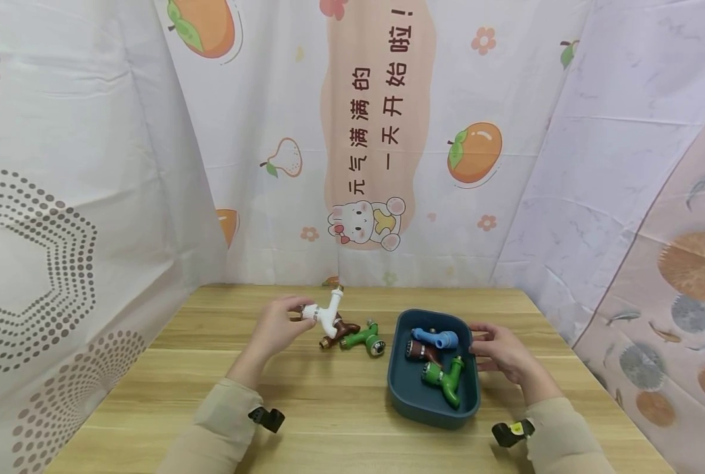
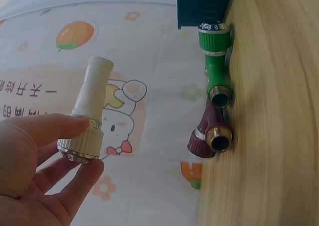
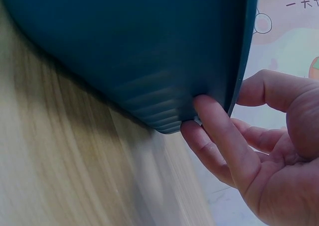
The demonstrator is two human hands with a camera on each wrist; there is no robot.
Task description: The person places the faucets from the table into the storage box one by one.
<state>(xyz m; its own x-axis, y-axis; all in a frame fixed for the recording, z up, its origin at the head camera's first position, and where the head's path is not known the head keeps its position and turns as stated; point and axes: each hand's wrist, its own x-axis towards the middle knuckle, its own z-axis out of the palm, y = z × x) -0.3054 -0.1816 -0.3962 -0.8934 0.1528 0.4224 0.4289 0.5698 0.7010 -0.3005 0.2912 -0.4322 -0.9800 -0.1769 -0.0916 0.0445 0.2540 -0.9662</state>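
Beige sleeves (image 1: 224,415) lead to the left hand (image 1: 275,329), pinching the white tap (image 1: 330,316) by its knob (image 1: 309,312), body crosswise to the fingers, left of the dark-blue basin (image 1: 435,419) (a green tap (image 1: 362,337) between them), which the right hand (image 1: 504,353) grips at its right rim

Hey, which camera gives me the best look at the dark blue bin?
The head view: it shows nearly the whole bin, inside included. The left wrist view catches only a cropped piece at the top; the right wrist view shows mainly outer wall, close up but cut off.
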